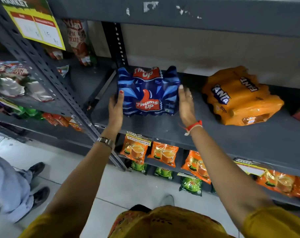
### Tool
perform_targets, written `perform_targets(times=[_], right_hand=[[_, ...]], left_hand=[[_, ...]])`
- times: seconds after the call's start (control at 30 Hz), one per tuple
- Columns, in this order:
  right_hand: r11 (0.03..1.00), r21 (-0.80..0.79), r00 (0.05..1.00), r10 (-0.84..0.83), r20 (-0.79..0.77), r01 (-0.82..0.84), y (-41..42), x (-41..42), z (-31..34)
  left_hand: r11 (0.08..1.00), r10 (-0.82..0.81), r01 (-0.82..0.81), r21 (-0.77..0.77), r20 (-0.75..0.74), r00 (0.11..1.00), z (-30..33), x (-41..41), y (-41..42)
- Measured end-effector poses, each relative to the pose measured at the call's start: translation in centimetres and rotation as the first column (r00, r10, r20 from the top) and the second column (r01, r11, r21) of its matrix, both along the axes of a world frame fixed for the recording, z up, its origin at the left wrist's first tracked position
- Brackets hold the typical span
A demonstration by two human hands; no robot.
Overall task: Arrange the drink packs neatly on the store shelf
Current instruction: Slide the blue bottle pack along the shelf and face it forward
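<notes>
A blue Thums Up drink pack (148,91) stands on the grey shelf (188,133), near its left end beside the upright post. My left hand (115,107) grips the pack's left side, thumb on its front. My right hand (186,103) is flat and open at the pack's right side, fingers apart; whether it touches the wrap is unclear. An orange Fanta drink pack (240,98) lies tilted on the same shelf, further right, apart from the blue pack.
A perforated grey post (119,43) rises behind the blue pack. Orange and green pouches (164,156) hang on lower shelves. Ketchup pouches (77,40) fill the left bay. A yellow price sign (37,26) hangs upper left. Another person's legs and shoes (36,170) stand lower left.
</notes>
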State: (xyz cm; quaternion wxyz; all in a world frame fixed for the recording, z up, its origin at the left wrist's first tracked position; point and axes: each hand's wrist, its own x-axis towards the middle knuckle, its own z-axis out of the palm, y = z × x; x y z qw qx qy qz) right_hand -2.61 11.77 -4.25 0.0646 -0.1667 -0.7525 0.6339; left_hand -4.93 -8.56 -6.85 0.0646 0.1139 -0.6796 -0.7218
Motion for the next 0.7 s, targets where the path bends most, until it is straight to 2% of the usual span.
perform_targets(times=[0.17,0.5,0.7], right_hand=[[0.99,0.139,0.999,-0.031,-0.044,0.036,-2.2,3.6,-1.5],[0.978,0.179,0.994,-0.107,-0.012,0.107,-4.3,6.6,-2.0],[0.977,0.166,0.991,-0.131,-0.036,0.135,-5.4,7.7,-1.6]], left_hand=[[0.992,-0.129,0.129,-0.014,0.021,0.991,0.4,-0.4,-2.3],[0.978,-0.175,0.175,-0.117,0.009,0.984,-0.3,1.6,-4.7],[0.969,-0.214,0.216,-0.12,0.022,0.976,-0.3,1.8,-5.4]])
